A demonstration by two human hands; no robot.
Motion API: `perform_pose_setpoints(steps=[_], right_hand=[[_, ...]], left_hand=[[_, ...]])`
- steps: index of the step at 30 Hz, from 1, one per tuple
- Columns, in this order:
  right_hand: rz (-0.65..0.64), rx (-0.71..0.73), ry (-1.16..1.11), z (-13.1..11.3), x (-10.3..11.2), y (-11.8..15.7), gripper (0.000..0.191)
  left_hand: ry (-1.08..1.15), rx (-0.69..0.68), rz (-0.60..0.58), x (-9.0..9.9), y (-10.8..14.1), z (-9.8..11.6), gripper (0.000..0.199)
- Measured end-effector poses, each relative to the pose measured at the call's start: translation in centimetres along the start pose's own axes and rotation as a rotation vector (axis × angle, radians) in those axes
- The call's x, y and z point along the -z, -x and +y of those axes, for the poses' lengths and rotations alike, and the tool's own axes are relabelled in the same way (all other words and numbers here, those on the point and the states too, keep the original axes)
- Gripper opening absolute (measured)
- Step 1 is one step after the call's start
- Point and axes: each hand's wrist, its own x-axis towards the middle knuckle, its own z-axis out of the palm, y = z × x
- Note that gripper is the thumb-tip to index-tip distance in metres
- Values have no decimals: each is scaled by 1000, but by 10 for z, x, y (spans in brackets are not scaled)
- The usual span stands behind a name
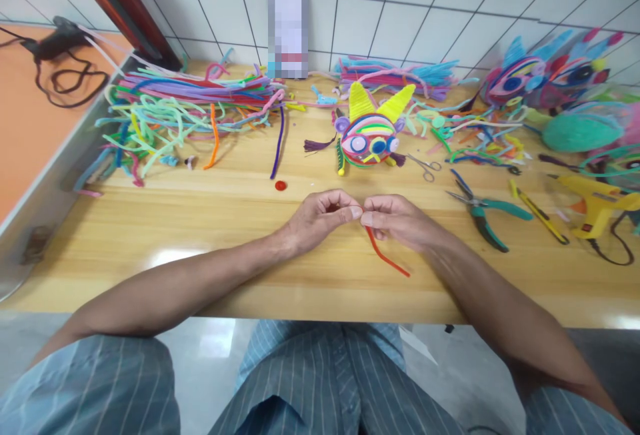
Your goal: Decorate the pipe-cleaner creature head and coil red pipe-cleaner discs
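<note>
Both hands meet over the middle of the table, thumbs and fingertips pinched close together. A red pipe cleaner (384, 256) runs between them, its free end hanging down and to the right below my right hand (395, 218). My left hand (327, 216) pinches the other end, which is mostly hidden by the fingers. Just beyond the hands sits a colourful mask-like craft piece (371, 138) with yellow pointed ears, coiled round eyes and dark tassels. A small red coil (281, 186) lies on the table to the left of it.
Pipe cleaners (195, 95) are heaped at the left, with another bundle (395, 75) at the back. Small scissors (427, 168), green-handled pliers (483, 208), a yellow utility knife (540, 212) and a yellow glue gun (590, 202) lie right. A phone (289, 28) leans on the tiled wall.
</note>
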Motion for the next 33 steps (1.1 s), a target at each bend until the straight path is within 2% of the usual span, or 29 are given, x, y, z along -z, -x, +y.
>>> perform_pose_setpoints(steps=[6,10,13,17,23,27,33], right_hand=[[46,70,-23,9,-10,-4,50],[88,63,-54,8,-12,-4,51],[73,8,-108,3,-8,-3,50],[45,-50,-123,-3,-1,-2,46],[-9,-41,-81,2,1,-2,47],[-12,-27,-42,4,2,-1,46],[33,18,-34,9,-3,-1,48]], left_hand=[[273,129,100,-12,7,-2,47],[356,188,110,-16,7,1,44],[351,205,66,-12,2,3,43],[285,162,37,-5,-4,5,40],[96,100,-53,1,-6,7,41],[13,111,-31,-1,-3,9,45],[207,114,70,-11,6,1,53]])
